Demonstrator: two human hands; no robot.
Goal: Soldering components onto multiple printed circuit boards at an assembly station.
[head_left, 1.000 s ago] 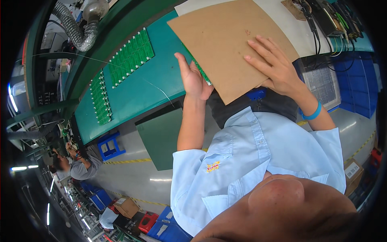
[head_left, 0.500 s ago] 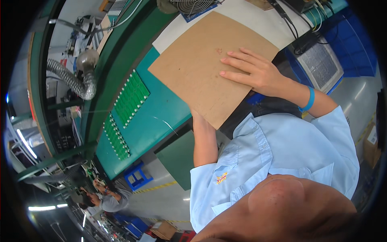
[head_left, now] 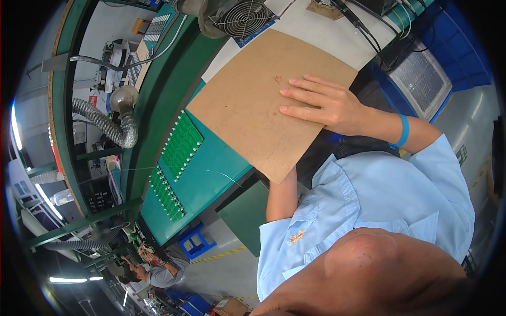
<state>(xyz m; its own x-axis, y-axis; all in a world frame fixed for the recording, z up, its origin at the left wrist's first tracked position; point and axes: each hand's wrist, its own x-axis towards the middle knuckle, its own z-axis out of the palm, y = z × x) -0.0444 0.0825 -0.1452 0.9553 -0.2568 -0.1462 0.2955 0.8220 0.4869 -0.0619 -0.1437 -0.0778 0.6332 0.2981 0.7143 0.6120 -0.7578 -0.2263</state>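
Note:
A flat brown board (head_left: 237, 97) lies at an angle above the green and white work surface. My right hand (head_left: 327, 105) rests flat on its upper face near the right side, fingers stretched out and a little apart. Beneath the board's near corner my left forearm (head_left: 283, 197) disappears. The left hand itself is hidden under the board, so its fingers and anything they hold do not show. Left of the board, two green circuit panels (head_left: 182, 146) with white parts along their edges lie on the green mat (head_left: 221, 158).
A round fan grille (head_left: 247, 20) and cables (head_left: 363, 26) sit at the far side. A blue bin (head_left: 458, 52) holding a framed panel (head_left: 421, 84) stands right. Left are a green frame beam (head_left: 158, 100) and silver duct (head_left: 105, 121). Another person (head_left: 163, 271) works at lower left.
The board and my right hand have shifted left relative to the green mat. The board now covers more of my left wrist. The whole view has also moved slightly.

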